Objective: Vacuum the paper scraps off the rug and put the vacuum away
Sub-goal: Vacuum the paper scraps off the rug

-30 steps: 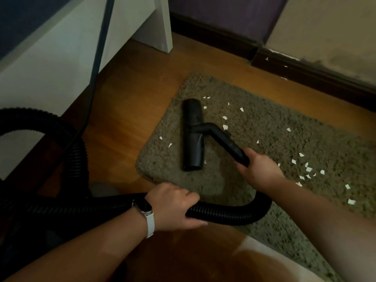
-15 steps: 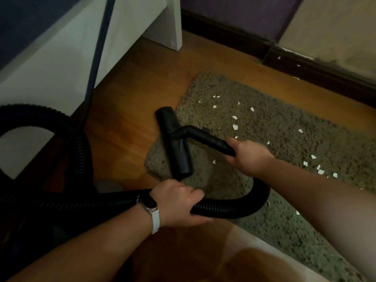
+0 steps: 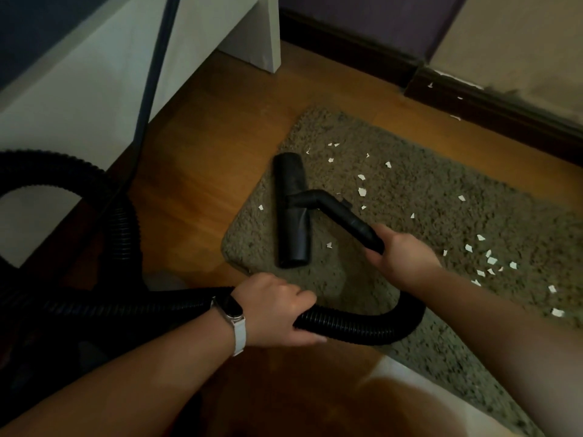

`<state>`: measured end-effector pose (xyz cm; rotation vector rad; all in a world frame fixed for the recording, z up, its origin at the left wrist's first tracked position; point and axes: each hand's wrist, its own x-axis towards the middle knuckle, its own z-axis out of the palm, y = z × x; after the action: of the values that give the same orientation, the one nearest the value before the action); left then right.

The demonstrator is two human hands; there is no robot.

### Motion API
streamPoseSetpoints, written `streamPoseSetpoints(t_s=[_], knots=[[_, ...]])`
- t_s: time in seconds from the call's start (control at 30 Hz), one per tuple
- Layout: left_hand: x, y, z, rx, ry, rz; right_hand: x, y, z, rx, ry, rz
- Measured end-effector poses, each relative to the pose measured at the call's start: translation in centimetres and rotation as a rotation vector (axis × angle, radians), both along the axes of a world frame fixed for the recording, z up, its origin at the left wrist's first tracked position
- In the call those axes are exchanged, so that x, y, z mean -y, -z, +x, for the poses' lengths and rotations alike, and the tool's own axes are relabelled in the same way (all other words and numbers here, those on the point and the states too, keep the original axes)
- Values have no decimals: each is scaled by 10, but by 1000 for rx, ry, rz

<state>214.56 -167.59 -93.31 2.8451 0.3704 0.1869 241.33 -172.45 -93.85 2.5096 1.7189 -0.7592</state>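
A black vacuum floor nozzle [image 3: 291,212] lies flat on the near-left part of a shaggy brown rug [image 3: 410,190]. My right hand [image 3: 400,258] grips the black wand [image 3: 344,217] just behind the nozzle. My left hand [image 3: 277,313], with a white-strapped watch on the wrist, grips the ribbed black hose [image 3: 353,324], which curves from the wand back to the left. White paper scraps [image 3: 487,261] lie scattered on the rug, mostly right of the nozzle, with one scrap [image 3: 261,207] left of it.
Wooden floor [image 3: 202,171] surrounds the rug. A white furniture panel [image 3: 94,89] stands at the left, with a dark cord [image 3: 151,83] hanging in front. The hose loops at far left [image 3: 63,171]. Dark baseboard [image 3: 489,105] runs along the back wall, with scraps near it.
The nozzle had slid left to the rug's edge half a second ago; it is now back to the right, fully on the rug. Both hands kept their grips.
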Motion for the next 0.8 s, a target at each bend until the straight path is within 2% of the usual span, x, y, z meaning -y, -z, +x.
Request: streamPoseSetpoints(t_s=[0.23,0.53,0.67,0.8], knots=[[-2,1,0,10,-22,13,-45,-14,-16,30,-212,-6],[-3,0,3,25,-73,26,-70,-20,-21,46,-310,-54],[-5,-1,3,19,-82,3,-63,-16,-13,38,-259,-61],[-5,0,2,-9,-59,-18,-34,-4,4,3,-99,-41]])
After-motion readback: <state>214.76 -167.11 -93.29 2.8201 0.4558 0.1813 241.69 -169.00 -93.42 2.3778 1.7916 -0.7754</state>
